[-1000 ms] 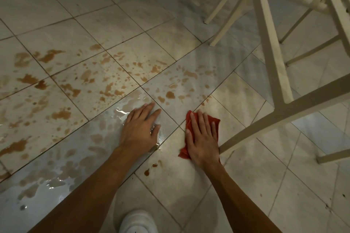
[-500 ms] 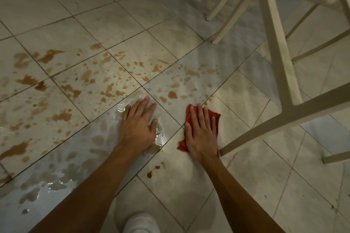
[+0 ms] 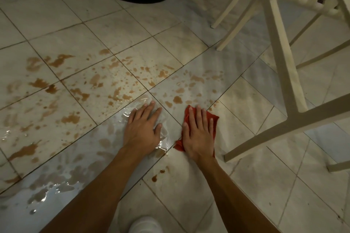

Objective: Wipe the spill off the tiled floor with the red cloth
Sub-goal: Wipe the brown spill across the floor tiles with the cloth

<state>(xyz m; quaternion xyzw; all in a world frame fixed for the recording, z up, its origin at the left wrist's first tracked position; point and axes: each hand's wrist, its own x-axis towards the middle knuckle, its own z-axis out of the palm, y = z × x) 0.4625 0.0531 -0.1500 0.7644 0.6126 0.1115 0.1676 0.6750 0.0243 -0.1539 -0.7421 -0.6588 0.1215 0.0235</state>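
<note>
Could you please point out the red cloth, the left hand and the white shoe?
red cloth [image 3: 213, 120]: head view, its exposed right corner.
left hand [image 3: 141, 128]: head view, back of the hand.
white shoe [image 3: 144, 225]: head view, toe.

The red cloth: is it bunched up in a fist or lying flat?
Lying flat. The right hand presses the red cloth to the floor with straight fingers; edges peek out around it.
</note>
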